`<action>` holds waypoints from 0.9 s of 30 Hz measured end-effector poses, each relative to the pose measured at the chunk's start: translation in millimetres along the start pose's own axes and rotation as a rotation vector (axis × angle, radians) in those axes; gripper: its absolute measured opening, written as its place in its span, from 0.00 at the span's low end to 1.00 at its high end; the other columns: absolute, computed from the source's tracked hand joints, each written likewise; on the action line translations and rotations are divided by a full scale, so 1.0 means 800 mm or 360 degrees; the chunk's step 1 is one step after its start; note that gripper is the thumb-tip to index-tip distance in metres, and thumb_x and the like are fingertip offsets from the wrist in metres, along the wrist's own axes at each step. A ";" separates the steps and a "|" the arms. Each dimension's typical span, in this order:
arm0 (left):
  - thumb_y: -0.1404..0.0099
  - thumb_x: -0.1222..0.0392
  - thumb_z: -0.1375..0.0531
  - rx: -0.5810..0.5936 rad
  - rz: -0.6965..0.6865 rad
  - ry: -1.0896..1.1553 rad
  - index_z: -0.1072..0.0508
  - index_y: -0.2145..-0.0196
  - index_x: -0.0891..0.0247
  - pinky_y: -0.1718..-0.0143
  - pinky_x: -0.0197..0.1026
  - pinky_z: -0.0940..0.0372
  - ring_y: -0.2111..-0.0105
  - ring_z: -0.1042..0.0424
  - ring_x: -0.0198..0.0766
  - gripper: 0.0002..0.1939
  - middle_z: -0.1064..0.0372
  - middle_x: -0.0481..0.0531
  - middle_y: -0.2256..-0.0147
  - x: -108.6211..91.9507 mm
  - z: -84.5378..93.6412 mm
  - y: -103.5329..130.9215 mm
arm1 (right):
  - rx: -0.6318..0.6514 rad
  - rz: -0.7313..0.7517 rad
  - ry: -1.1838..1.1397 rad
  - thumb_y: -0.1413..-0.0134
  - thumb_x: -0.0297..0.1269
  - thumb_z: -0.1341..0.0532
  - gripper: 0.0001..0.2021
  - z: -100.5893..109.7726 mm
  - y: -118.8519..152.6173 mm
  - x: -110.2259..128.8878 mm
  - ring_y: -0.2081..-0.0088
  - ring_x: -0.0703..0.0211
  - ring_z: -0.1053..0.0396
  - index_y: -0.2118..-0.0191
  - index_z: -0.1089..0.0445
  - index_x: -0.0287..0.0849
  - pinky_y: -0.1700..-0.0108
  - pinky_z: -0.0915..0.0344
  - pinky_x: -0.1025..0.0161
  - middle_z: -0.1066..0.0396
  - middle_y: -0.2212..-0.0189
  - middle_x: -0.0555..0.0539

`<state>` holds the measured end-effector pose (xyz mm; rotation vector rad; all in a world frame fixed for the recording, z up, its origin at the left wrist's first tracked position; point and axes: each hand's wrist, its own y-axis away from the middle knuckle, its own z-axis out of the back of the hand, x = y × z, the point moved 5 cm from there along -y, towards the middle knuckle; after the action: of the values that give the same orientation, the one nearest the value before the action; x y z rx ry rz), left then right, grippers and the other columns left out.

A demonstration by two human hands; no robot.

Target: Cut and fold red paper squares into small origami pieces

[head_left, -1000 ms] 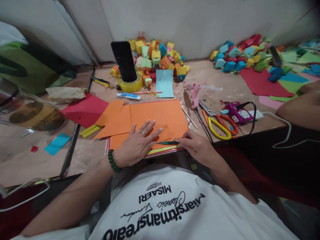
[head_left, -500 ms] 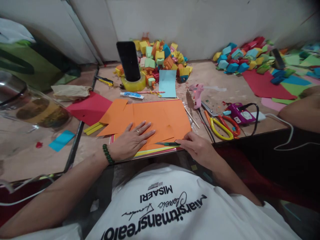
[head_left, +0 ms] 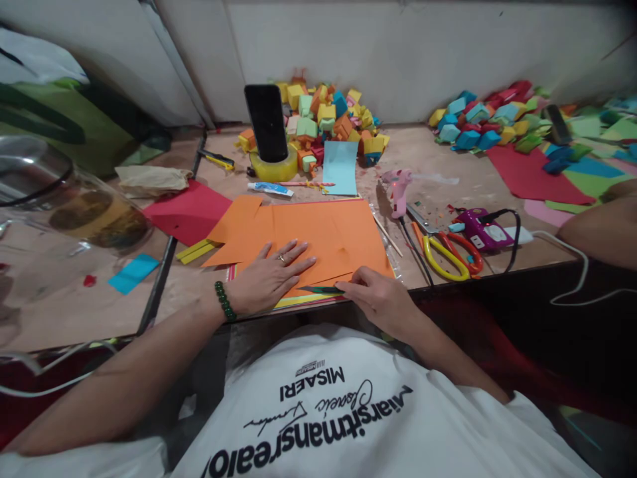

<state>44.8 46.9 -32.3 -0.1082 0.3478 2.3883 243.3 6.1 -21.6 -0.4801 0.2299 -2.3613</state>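
Two bare hands are engaged with orange paper (head_left: 323,229), which lies flat near the front edge of the desk (head_left: 415,143); a yellow layer (head_left: 301,301) shows along its lower margin. The left hand (head_left: 271,279) rests palm down on the paper, its fingers spread and holding nothing. The right hand (head_left: 378,300) pinches a slim green tool (head_left: 323,290), probably a craft knife, between thumb and fingers, the pointed end directed towards the left hand. Just above the tool runs a straight line; whether it is a cut or an overlapping edge cannot be told. As to progress, the left heap (head_left: 327,113) of blocky paper shapes, behind the phone (head_left: 266,123), and the right heap (head_left: 468,139) appear to be finished pieces. By comparison, the orange paper seems at an early stage, broad and flat, with shaping not yet done. The pink glue gun (head_left: 399,192) and scissors (head_left: 448,260) lie unheld to its right.
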 end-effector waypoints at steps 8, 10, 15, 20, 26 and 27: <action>0.27 0.54 0.63 -0.0019 -0.0027 0.0021 0.52 0.33 0.49 0.37 0.60 0.61 0.32 0.60 0.44 0.26 0.61 0.51 0.31 0.001 0.001 0.001 | 0.0037 0.0052 0.0067 0.38 0.30 0.46 0.12 -0.007 -0.014 0.021 0.72 0.63 0.37 0.55 0.27 0.48 0.75 0.47 0.69 0.31 0.69 0.47; 0.27 0.54 0.64 -0.0028 -0.0025 0.0038 0.52 0.33 0.48 0.37 0.60 0.61 0.32 0.60 0.44 0.26 0.61 0.51 0.31 0.002 0.000 0.001 | 0.0052 0.0083 0.0077 0.39 0.30 0.45 0.12 -0.016 -0.019 0.031 0.73 0.64 0.38 0.57 0.26 0.49 0.76 0.50 0.68 0.31 0.70 0.47; 0.26 0.53 0.64 -0.0033 -0.0008 0.0087 0.51 0.33 0.48 0.37 0.61 0.61 0.32 0.59 0.45 0.26 0.61 0.51 0.31 0.005 -0.003 0.001 | 0.0100 0.0089 -0.0102 0.38 0.33 0.45 0.11 -0.032 -0.005 0.033 0.73 0.65 0.39 0.54 0.27 0.49 0.75 0.47 0.68 0.32 0.68 0.47; 0.31 0.43 0.52 -0.0203 0.0086 0.0102 0.44 0.35 0.58 0.39 0.57 0.51 0.37 0.47 0.51 0.30 0.48 0.61 0.35 0.005 0.014 0.004 | -0.0148 -0.0147 -0.0412 0.37 0.37 0.45 0.14 0.007 0.021 -0.020 0.64 0.58 0.33 0.48 0.30 0.50 0.63 0.33 0.61 0.33 0.64 0.45; 0.37 0.48 0.42 -0.0328 0.0301 0.0140 0.36 0.43 0.65 0.49 0.49 0.36 0.51 0.32 0.50 0.29 0.34 0.62 0.49 0.002 0.026 0.002 | -0.0703 -0.0799 0.0109 0.38 0.38 0.46 0.14 0.030 0.026 -0.093 0.62 0.48 0.32 0.52 0.28 0.43 0.61 0.32 0.53 0.33 0.65 0.41; 0.38 0.50 0.41 -0.0316 0.0348 0.0178 0.35 0.44 0.65 0.50 0.48 0.35 0.52 0.31 0.49 0.28 0.34 0.62 0.50 0.002 0.027 0.001 | -0.0672 -0.0816 0.0168 0.38 0.38 0.46 0.14 0.023 0.024 -0.097 0.63 0.48 0.32 0.53 0.27 0.43 0.63 0.33 0.54 0.33 0.65 0.41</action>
<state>43.6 53.0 -11.8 -0.3100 0.1804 2.6359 315.2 44.0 -31.6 -0.6764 0.7404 -2.8494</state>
